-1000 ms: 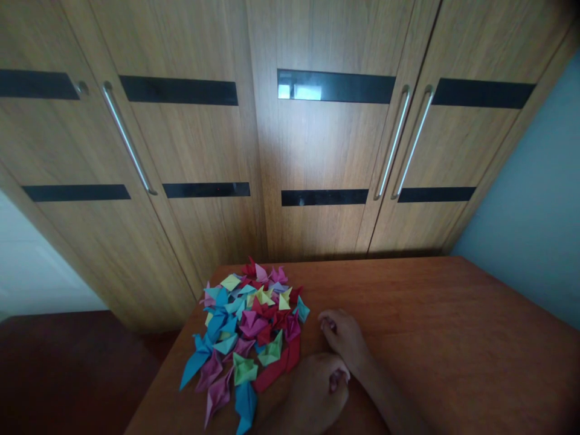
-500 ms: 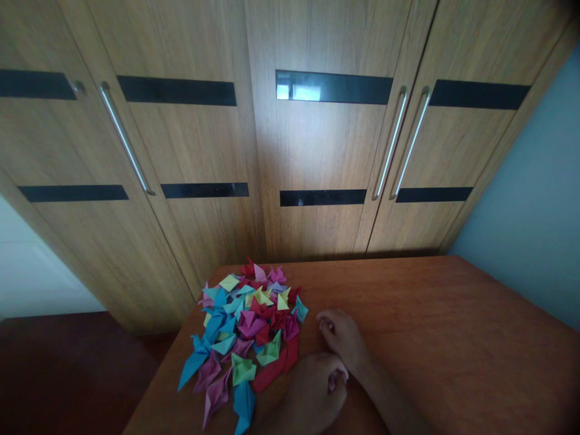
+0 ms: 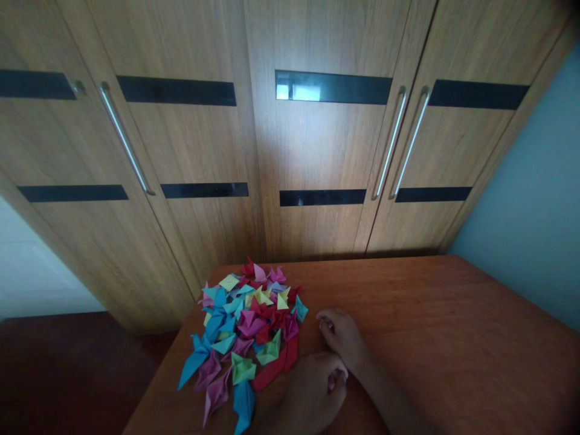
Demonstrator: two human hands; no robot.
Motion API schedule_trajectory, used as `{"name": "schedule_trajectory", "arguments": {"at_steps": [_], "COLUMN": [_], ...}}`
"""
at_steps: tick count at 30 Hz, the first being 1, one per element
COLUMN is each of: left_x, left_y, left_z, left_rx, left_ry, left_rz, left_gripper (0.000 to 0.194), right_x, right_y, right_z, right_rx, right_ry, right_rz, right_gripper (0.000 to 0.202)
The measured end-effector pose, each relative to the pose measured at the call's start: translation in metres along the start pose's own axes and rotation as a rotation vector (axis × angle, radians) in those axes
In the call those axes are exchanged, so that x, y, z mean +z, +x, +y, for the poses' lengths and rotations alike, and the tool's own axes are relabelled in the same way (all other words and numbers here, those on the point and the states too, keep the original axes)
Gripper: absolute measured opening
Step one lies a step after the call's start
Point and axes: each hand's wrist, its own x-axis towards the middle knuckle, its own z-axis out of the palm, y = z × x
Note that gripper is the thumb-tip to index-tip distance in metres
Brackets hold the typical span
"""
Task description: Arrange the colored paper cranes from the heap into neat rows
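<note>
My left hand (image 3: 317, 386) rests on the table with its fingers curled into a loose fist, and nothing shows in it. My right hand (image 3: 342, 338) lies just beyond it, also loosely closed, its wrist touching the left hand's fingers. To the left is a heap of folded paper cranes in pink, red, blue, yellow and green. A red folded paper piece (image 3: 267, 376) lies closest to my left hand. A teal paper crane (image 3: 299, 309) sits near my right hand, apart from it. A blue paper crane (image 3: 244, 406) lies at the heap's near end.
The reddish-brown wooden table (image 3: 453, 338) stretches to the right. Behind it stands a wooden wardrobe (image 3: 317, 151) with black strips and metal handles (image 3: 389, 145). A pale blue wall (image 3: 525, 223) is on the right. Dark floor (image 3: 67, 368) shows past the table's left edge.
</note>
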Motion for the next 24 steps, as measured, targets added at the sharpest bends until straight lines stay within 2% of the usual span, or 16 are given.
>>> {"name": "schedule_trajectory", "arguments": {"at_steps": [20,24], "left_x": [-0.003,-0.012], "left_y": [0.0,-0.004], "left_z": [0.004,0.013], "left_rx": [0.026,0.058], "left_ry": [0.035,0.044], "left_rz": [-0.03,-0.007], "left_gripper": [0.021,0.024], "right_x": [0.005,0.006], "right_y": [0.004,0.005], "right_z": [0.009,0.012], "right_rx": [-0.012,-0.006], "right_ry": [0.048,0.1], "right_rz": [0.035,0.03], "right_gripper": [0.025,0.024]}}
